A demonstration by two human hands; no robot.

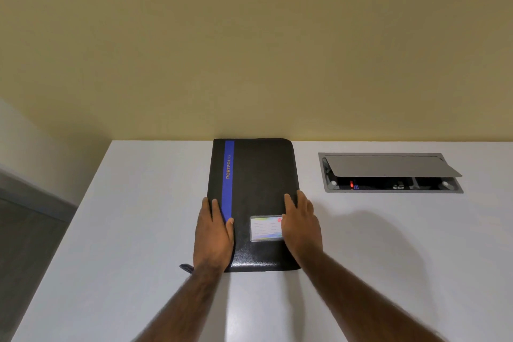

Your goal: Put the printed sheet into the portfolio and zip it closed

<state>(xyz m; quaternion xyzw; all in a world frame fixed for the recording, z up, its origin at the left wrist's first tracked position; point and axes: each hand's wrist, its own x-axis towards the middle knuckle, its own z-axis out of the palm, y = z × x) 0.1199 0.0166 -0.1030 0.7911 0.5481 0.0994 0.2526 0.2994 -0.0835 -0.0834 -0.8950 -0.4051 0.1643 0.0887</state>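
The black, grainy leather-look portfolio (258, 197) lies shut and flat on the white table (133, 230), its far edge by the wall; a blue stripe (228, 175) reads "PORTFOLIO" and a clear card window (266, 228) sits near its front. The left hand (213, 233) and right hand (301, 225) rest flat on it, fingers spread, grasping nothing. Right of the portfolio, a grey metal cable hatch (388, 172) stands half open.

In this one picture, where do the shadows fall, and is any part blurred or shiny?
Head view: the right hand casts a soft shadow on the white table to its right; the portfolio shows a faint sheen near its front edge; the forearms at the bottom look motion-blurred; the card label text is too soft to read; the cable box lid looks sharp.
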